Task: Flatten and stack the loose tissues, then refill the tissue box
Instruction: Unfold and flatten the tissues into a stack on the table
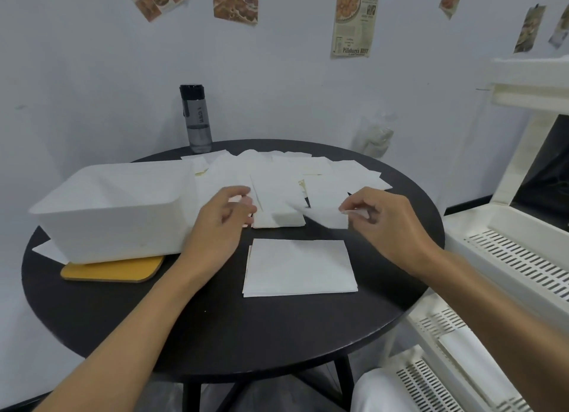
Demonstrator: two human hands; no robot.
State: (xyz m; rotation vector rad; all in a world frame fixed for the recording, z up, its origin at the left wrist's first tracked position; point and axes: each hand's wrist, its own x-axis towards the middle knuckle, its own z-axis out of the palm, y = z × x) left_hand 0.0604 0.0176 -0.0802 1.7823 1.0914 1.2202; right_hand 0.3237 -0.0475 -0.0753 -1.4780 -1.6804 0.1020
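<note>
Though small, "Pillsbury's BEST" on 1 wall clipping (354, 20) (above loose tissues (277, 177)).

Light: bright, spreading evenly over wall (92, 88).
Shadows: falling soft and faint across table (215, 325).
Blur: right hand (385, 220) and tissue (326, 216) smearing.
Edges: shelf (505, 257) lines bowing, posters (354, 17) softening.

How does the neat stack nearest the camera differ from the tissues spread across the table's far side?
The near stack has aligned edges; the spread tissues overlap at mixed angles. The near stack lies compact and untouched; the spread tissues cover much of the far side, and the right hand pinches one. Both are white, on the black table.
</note>
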